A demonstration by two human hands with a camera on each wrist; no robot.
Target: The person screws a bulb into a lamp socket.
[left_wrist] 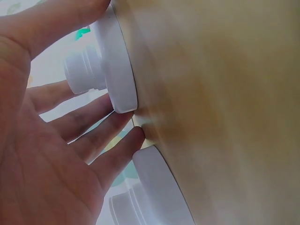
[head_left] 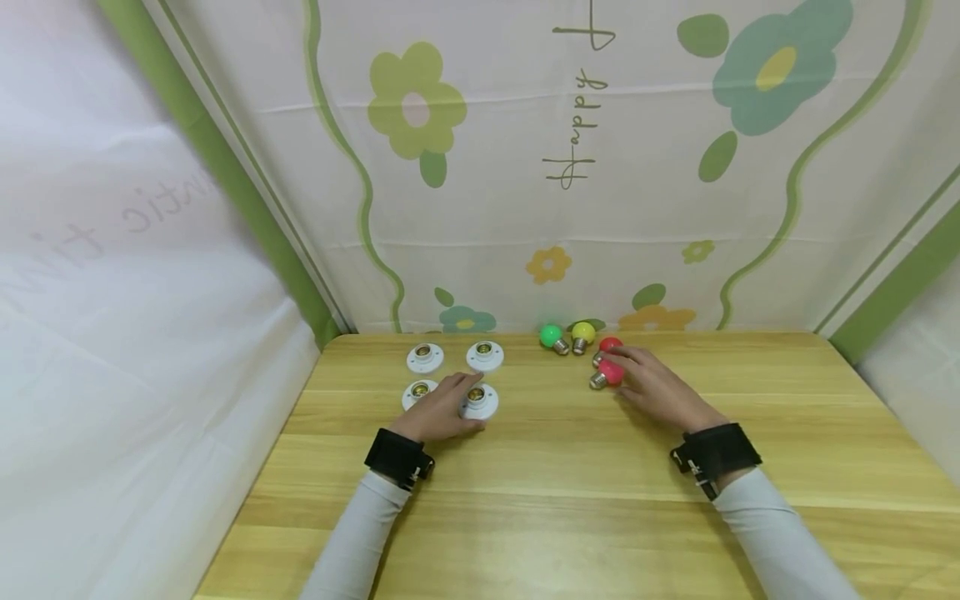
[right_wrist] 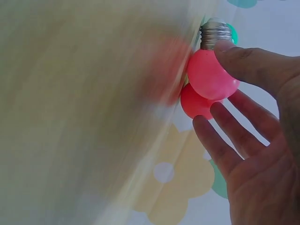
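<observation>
My left hand [head_left: 438, 414] holds a white round lamp socket [head_left: 488, 404] by its rim, thumb on the near side and fingers across the far side. In the left wrist view that socket [left_wrist: 119, 70] sits base-down on the table. On the right, a pinkish-red light bulb [head_left: 612, 372] lies in the grasp of my right hand [head_left: 660, 390]. The right wrist view has the thumb on this bulb [right_wrist: 208, 75] by its metal screw base; the index finger is mostly hidden. A second red bulb [head_left: 611, 342] lies right behind it, close to the fingertips.
Further sockets stand around the left hand: one at back left [head_left: 425, 357], one at back right [head_left: 485, 356], and one partly covered by the hand [head_left: 417, 392]. A green bulb [head_left: 551, 336] and a yellow bulb [head_left: 583, 333] lie by the table's back edge, before a printed curtain [head_left: 480, 208].
</observation>
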